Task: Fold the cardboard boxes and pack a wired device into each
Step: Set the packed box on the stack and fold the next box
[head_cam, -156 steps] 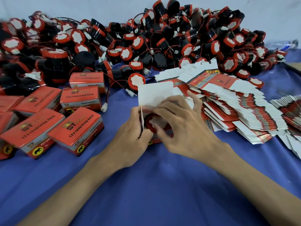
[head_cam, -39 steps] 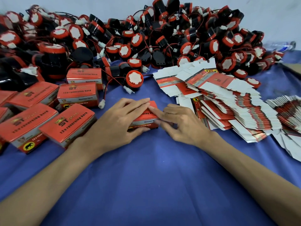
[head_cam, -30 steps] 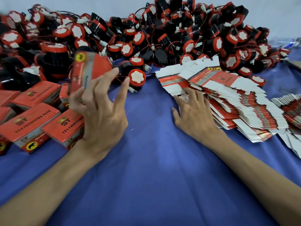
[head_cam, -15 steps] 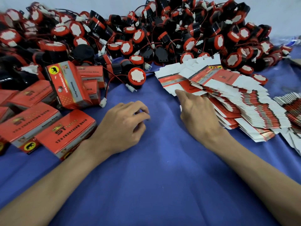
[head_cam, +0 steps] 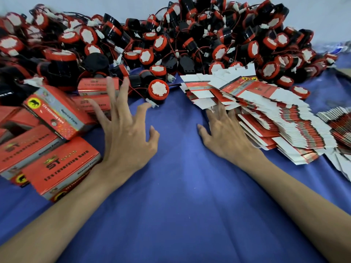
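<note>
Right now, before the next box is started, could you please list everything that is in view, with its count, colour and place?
wired devices: a large pile, too many to count, black and red with white faces, across the back
closed boxes: at least six, red with grey sides, at the left
flat boxes: one fanned stack, red and white, at the right
second stack: one, red and white, at the right edge
cloth: one, blue, under everything
left hand: one, fingers spread, holding nothing, beside the closed boxes
right hand: one, fingers straight, touching the near edge of the flat boxes
</note>
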